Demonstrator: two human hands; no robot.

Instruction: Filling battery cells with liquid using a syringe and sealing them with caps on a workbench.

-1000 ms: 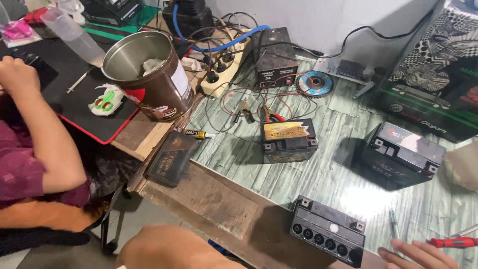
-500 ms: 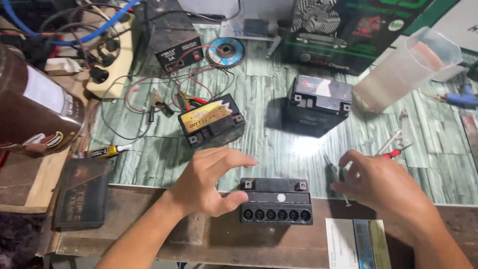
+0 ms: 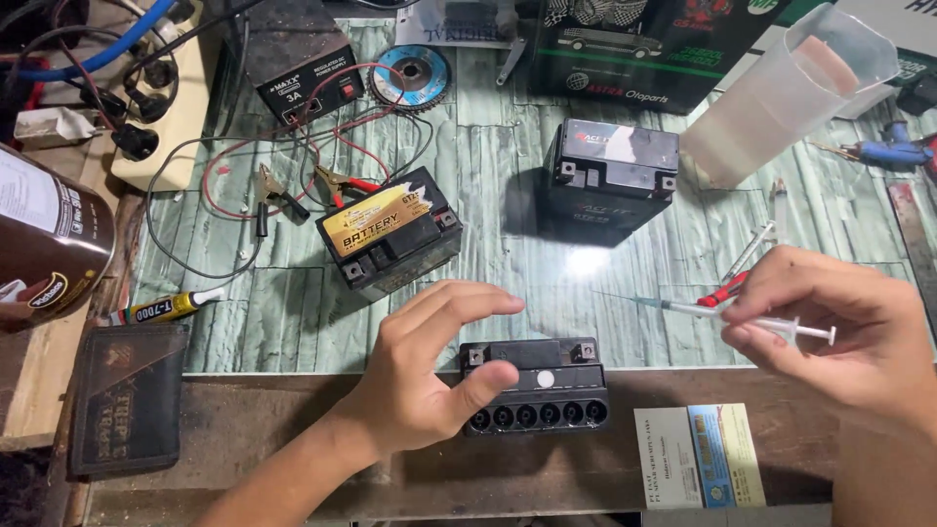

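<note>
A small black battery (image 3: 547, 385) with a row of round holes along its front lies at the near edge of the bench. My left hand (image 3: 434, 366) is at its left end, thumb touching its top, fingers spread above it. My right hand (image 3: 844, 317) grips a clear syringe (image 3: 727, 314) whose thin needle points left, above the bench to the right of the battery. A red-handled tool (image 3: 722, 290) lies just behind the syringe.
Two more black batteries (image 3: 390, 234) (image 3: 610, 181) sit farther back, with clip leads (image 3: 283, 190) and a black charger box (image 3: 298, 63). A clear plastic jug (image 3: 781, 93) stands at the right, a brown can (image 3: 44, 239) at the left, a dark wallet (image 3: 127, 395) near the front left.
My right hand has taken the syringe up off the bench and now holds it level. My left hand has settled at the battery's left end. The view has moved closer.
</note>
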